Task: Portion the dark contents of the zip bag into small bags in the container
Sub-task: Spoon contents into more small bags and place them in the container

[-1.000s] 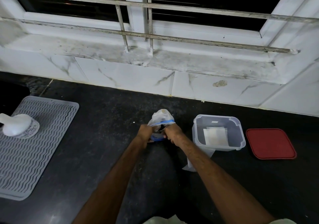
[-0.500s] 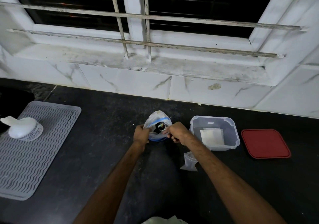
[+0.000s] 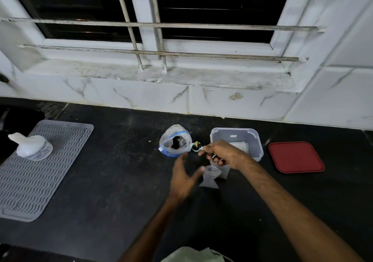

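The zip bag (image 3: pixel 175 143) with a blue seal stands open on the black counter (image 3: pixel 113 181), dark contents showing inside. My right hand (image 3: pixel 221 154) pinches the handle of a small pale spoon (image 3: pixel 196 146), whose bowl holds something dark just right of the zip bag's mouth. A small clear bag (image 3: pixel 210 178) stands open below the spoon. My left hand (image 3: pixel 182 178) is open with spread fingers, its thumb at the small bag's rim. The clear container (image 3: pixel 256 140) with white small bags inside sits behind my right hand.
A red lid (image 3: pixel 295 156) lies right of the container. At the left, a grey ribbed mat (image 3: pixel 40 173) carries a white bottle (image 3: pixel 32 146) on its side. The tiled wall and window sill run along the counter's back.
Both hands have let go of the zip bag's mouth, which stays open. My right hand now holds a spoon beside it, and my left hand has dropped to the small bag.
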`<state>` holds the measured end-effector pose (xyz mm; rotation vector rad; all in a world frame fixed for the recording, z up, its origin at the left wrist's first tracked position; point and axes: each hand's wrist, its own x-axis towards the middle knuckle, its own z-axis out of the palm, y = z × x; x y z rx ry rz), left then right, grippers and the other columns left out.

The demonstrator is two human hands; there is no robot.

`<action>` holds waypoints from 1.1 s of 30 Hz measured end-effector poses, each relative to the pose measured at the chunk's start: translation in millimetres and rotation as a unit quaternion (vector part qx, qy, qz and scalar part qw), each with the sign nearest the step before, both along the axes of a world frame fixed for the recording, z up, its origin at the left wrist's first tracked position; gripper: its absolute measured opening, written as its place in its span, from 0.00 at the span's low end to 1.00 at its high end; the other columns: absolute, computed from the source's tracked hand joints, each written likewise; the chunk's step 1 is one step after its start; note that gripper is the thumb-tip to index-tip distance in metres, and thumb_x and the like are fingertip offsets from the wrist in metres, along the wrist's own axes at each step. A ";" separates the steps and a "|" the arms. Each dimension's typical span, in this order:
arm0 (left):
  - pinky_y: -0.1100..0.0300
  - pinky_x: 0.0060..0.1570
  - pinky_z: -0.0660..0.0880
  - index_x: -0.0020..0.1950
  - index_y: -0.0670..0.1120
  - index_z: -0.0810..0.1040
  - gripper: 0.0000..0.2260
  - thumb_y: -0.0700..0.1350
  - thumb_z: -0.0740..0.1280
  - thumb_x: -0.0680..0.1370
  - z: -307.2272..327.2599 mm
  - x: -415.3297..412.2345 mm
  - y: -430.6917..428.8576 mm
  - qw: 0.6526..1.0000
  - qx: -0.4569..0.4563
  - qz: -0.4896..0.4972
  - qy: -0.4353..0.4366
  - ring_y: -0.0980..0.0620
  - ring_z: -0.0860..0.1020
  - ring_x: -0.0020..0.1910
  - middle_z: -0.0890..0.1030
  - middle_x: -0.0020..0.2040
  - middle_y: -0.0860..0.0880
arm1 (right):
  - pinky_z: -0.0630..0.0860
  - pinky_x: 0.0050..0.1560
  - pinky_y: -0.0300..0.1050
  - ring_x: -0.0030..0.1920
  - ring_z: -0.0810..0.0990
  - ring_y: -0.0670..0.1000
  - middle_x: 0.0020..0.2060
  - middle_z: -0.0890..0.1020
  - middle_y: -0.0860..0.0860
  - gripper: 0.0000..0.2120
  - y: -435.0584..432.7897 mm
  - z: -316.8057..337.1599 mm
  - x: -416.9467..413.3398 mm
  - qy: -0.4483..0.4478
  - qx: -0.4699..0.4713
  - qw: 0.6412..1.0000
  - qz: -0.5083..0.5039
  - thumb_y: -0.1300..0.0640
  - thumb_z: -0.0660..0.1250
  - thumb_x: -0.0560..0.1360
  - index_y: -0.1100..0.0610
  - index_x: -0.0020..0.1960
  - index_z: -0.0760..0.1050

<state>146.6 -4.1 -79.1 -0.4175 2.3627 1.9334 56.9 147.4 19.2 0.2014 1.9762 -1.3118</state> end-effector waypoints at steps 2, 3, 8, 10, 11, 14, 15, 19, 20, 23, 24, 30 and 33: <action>0.50 0.68 0.71 0.75 0.50 0.61 0.50 0.65 0.78 0.59 -19.5 1.2 26.2 0.996 -0.001 -0.039 -0.079 0.54 0.70 0.69 0.69 0.71 0.55 | 0.60 0.24 0.34 0.25 0.65 0.43 0.28 0.73 0.47 0.14 19.6 -1.3 10.7 0.021 0.016 0.999 0.021 0.55 0.60 0.81 0.59 0.50 0.83; 0.50 0.67 0.73 0.74 0.50 0.63 0.50 0.65 0.78 0.57 -25.3 1.6 39.4 0.994 -0.011 -0.036 -0.102 0.53 0.72 0.67 0.71 0.69 0.54 | 0.61 0.24 0.34 0.24 0.65 0.43 0.27 0.74 0.47 0.13 29.5 -2.2 16.4 0.035 0.031 0.998 0.032 0.55 0.61 0.81 0.59 0.49 0.83; 0.49 0.58 0.76 0.60 0.48 0.76 0.31 0.61 0.76 0.63 -36.7 -5.0 71.5 0.990 -0.107 0.008 -0.089 0.52 0.77 0.57 0.78 0.57 0.50 | 0.63 0.22 0.35 0.21 0.68 0.44 0.27 0.77 0.52 0.12 52.3 -16.2 33.5 0.089 0.108 0.987 0.077 0.64 0.61 0.74 0.62 0.46 0.84; 0.49 0.57 0.77 0.58 0.48 0.77 0.27 0.60 0.76 0.65 -31.8 -4.6 77.9 0.993 -0.088 0.019 -0.078 0.52 0.78 0.55 0.79 0.56 0.49 | 0.71 0.26 0.37 0.24 0.75 0.48 0.29 0.81 0.55 0.12 53.4 -23.7 36.7 0.123 0.139 0.978 0.097 0.65 0.61 0.71 0.62 0.41 0.83; 0.49 0.56 0.77 0.57 0.48 0.77 0.24 0.57 0.76 0.66 -26.3 -3.0 79.9 0.994 -0.082 0.025 -0.069 0.52 0.78 0.55 0.79 0.56 0.49 | 0.77 0.32 0.41 0.29 0.80 0.51 0.30 0.82 0.55 0.10 53.2 -27.7 37.0 0.145 0.154 0.971 0.113 0.63 0.62 0.68 0.61 0.37 0.83; 0.52 0.55 0.77 0.55 0.48 0.76 0.18 0.51 0.76 0.69 -19.2 0.4 81.0 0.994 -0.088 0.034 -0.053 0.52 0.78 0.52 0.77 0.55 0.49 | 0.80 0.46 0.49 0.39 0.83 0.53 0.35 0.85 0.53 0.08 52.4 -32.0 37.1 0.195 0.214 0.942 0.168 0.56 0.64 0.65 0.56 0.34 0.81; 0.53 0.55 0.77 0.55 0.49 0.76 0.17 0.51 0.76 0.70 -17.1 1.6 81.2 0.994 -0.087 0.033 -0.053 0.53 0.77 0.53 0.77 0.55 0.49 | 0.79 0.46 0.48 0.42 0.83 0.54 0.38 0.85 0.53 0.08 52.3 -29.5 39.0 0.221 0.244 0.927 0.182 0.55 0.65 0.68 0.56 0.39 0.82; 0.51 0.59 0.77 0.60 0.51 0.75 0.20 0.53 0.74 0.71 -19.1 4.8 81.8 0.996 -0.058 0.043 -0.058 0.54 0.78 0.55 0.78 0.57 0.52 | 0.74 0.51 0.48 0.53 0.79 0.56 0.51 0.83 0.55 0.11 48.7 -25.8 48.0 0.344 0.345 0.832 0.266 0.54 0.62 0.77 0.57 0.53 0.80; 0.51 0.59 0.77 0.62 0.51 0.74 0.21 0.53 0.73 0.72 -19.6 5.3 81.7 0.996 -0.047 0.042 -0.062 0.54 0.79 0.55 0.78 0.58 0.52 | 0.73 0.54 0.49 0.56 0.77 0.56 0.54 0.81 0.56 0.11 46.3 -25.2 50.4 0.362 0.355 0.813 0.286 0.55 0.61 0.78 0.58 0.55 0.79; 0.51 0.58 0.78 0.63 0.53 0.72 0.19 0.51 0.72 0.74 -17.2 6.9 79.9 0.997 -0.031 0.042 -0.056 0.55 0.79 0.55 0.79 0.59 0.52 | 0.71 0.59 0.51 0.62 0.69 0.56 0.60 0.75 0.56 0.13 41.6 -24.1 55.3 0.392 0.377 0.772 0.329 0.58 0.61 0.78 0.58 0.61 0.76; 0.51 0.58 0.79 0.62 0.54 0.73 0.18 0.51 0.73 0.73 -17.5 7.0 78.6 0.998 -0.027 0.042 -0.046 0.55 0.79 0.55 0.79 0.58 0.52 | 0.71 0.60 0.51 0.63 0.68 0.55 0.61 0.73 0.56 0.14 41.2 -24.5 56.9 0.401 0.380 0.763 0.336 0.59 0.62 0.78 0.58 0.62 0.75; 0.58 0.54 0.79 0.60 0.53 0.75 0.21 0.50 0.76 0.70 -20.9 2.0 65.8 0.999 -0.025 0.019 -0.028 0.57 0.80 0.53 0.80 0.56 0.54 | 0.72 0.58 0.50 0.61 0.70 0.54 0.60 0.73 0.53 0.14 45.9 -35.1 61.7 0.415 0.363 0.788 0.275 0.57 0.63 0.78 0.56 0.63 0.75; 0.65 0.52 0.77 0.60 0.55 0.74 0.22 0.48 0.77 0.69 -24.7 0.9 58.9 0.999 -0.029 -0.003 -0.031 0.60 0.79 0.54 0.80 0.56 0.56 | 0.73 0.55 0.49 0.54 0.74 0.53 0.53 0.76 0.54 0.14 48.7 -40.5 58.7 0.390 0.312 0.846 0.185 0.52 0.58 0.81 0.58 0.57 0.79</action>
